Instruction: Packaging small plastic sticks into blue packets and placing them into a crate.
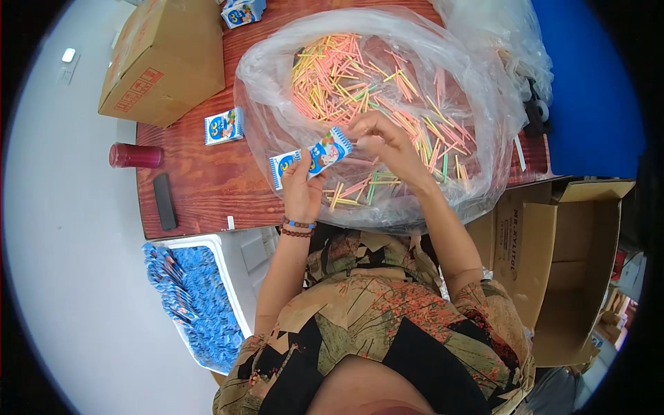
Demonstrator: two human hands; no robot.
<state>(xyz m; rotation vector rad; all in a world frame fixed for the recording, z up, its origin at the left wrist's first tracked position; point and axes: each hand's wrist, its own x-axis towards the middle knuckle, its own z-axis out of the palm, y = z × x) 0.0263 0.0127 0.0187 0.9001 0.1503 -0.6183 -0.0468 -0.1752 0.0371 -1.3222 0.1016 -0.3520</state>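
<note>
Small blue-and-white packets [329,151] are gripped in my left hand [302,191], fanned so that one points up to the right and another shows behind at the left. My right hand [392,147] has its fingers bent together close to the packets' right end; whether anything is in them I cannot make out. Both hands are above a large clear plastic bag [266,76], spread wide on the table. Inside it lie many thin pink, yellow and green sticks [325,76], heaped at the far left and scattered toward the near side.
The red-brown wooden table [197,190] bears a cardboard box [166,62], a blue-and-white pack [223,127], a red-lidded jar [136,155] and a black bar-shaped object [164,201]. Below left is a white foam box [232,277] of blue packets; an open carton [570,270] stands right.
</note>
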